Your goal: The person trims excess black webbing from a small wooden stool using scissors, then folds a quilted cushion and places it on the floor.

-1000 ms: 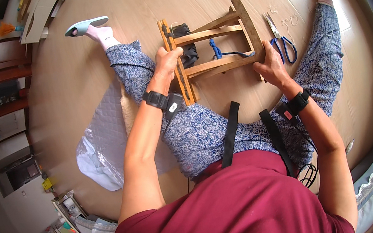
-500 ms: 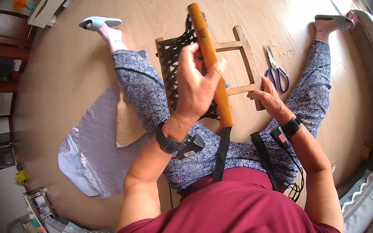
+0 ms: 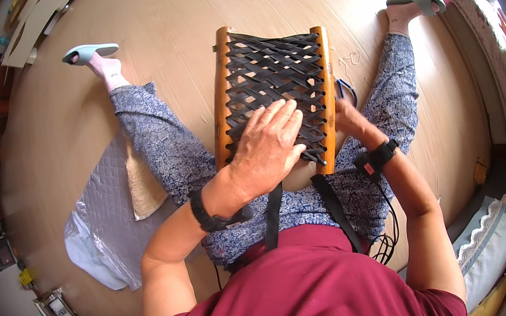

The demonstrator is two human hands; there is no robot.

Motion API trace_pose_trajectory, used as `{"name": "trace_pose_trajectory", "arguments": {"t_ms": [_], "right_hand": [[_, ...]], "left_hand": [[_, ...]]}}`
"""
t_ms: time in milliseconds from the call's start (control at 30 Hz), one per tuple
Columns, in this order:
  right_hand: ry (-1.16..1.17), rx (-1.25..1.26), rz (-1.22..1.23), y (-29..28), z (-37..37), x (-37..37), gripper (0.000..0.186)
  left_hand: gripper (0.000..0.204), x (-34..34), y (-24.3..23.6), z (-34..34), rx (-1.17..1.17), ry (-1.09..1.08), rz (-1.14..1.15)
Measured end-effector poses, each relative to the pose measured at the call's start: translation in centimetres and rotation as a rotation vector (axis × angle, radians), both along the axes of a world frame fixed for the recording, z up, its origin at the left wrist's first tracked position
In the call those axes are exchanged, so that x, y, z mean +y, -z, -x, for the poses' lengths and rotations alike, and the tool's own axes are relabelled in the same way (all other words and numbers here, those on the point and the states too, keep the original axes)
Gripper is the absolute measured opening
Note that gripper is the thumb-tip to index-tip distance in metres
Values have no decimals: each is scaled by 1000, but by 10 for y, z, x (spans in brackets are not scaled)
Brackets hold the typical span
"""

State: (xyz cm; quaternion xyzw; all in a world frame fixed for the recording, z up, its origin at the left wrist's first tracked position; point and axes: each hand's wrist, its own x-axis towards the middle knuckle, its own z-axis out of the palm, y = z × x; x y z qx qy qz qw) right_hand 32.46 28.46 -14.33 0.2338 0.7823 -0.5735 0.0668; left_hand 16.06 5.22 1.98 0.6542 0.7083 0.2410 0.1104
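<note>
From where I stand: stool [image 3: 274, 72] sits straight ahead of the seated person, between the spread legs, strap side up. Both hands are at its near half. Left hand [image 3: 268, 149] is nearer, in fact touching: palm down, fairly flat on the black straps [image 3: 271, 53], fingers a little apart and aimed forward and rightward, nothing seen gripped. Right hand [image 3: 350, 121] is at the outer side of the right rail [image 3: 325, 84], just below the blue scissor handles [image 3: 346, 91]; its fingers go out of sight behind the wood, so can't tell whether it grips anything. So the stool lies forward of the left wrist, and to the left of the right hand. Long axis runs with the two wooden rails, away from the body, far ends swung slightly right; left rail [image 3: 221, 98] roughly parallel. Near end points back at the lap, far end out over the floor [image 3: 173, 34] between the feet. Straps crisscross the gap from rail to rail. Legs underneath are hidden, so can't tell how they stand.
</note>
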Motion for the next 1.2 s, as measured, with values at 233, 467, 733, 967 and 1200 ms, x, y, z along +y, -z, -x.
{"name": "trace_pose_trajectory", "arguments": {"t_ms": [233, 467, 733, 967, 1200], "right_hand": [[298, 505, 1253, -56, 58, 27, 65], [312, 506, 1234, -69, 89, 23, 52], [507, 411, 1132, -78, 96, 7, 33], [470, 452, 1088, -110, 98, -19, 29], [135, 510, 813, -171, 86, -49, 46]], "left_hand": [[45, 7, -9, 7, 39, 43, -8], [28, 31, -17, 50, -151, -80, -5], [27, 55, -16, 112, 20, -179, -24], [22, 31, -33, 123, -134, -375, -42], [49, 11, -86, 104, 194, -134, -280]]}}
